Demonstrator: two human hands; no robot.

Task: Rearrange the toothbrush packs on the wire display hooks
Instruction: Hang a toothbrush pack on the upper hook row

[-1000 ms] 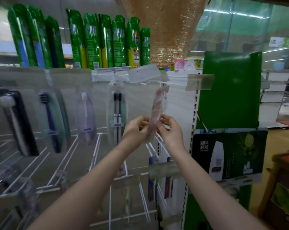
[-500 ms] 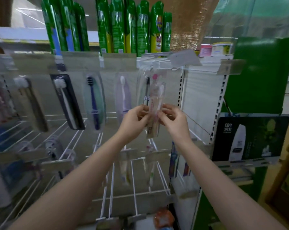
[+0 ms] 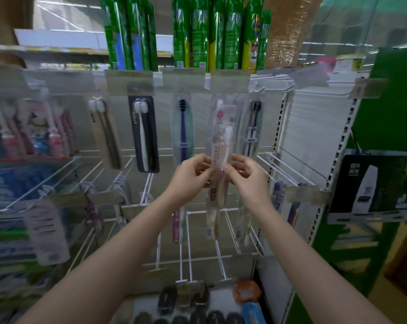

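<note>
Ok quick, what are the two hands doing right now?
Left hand: pinching the clear toothbrush pack on its left edge.
Right hand: pinching the same pack on its right edge.

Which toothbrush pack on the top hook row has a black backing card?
The black-card pack, holding white-handled brushes, second from left among the sharp ones. The tan pack left of it and the dark-blue-brush pack on its right have lighter backings.
</note>
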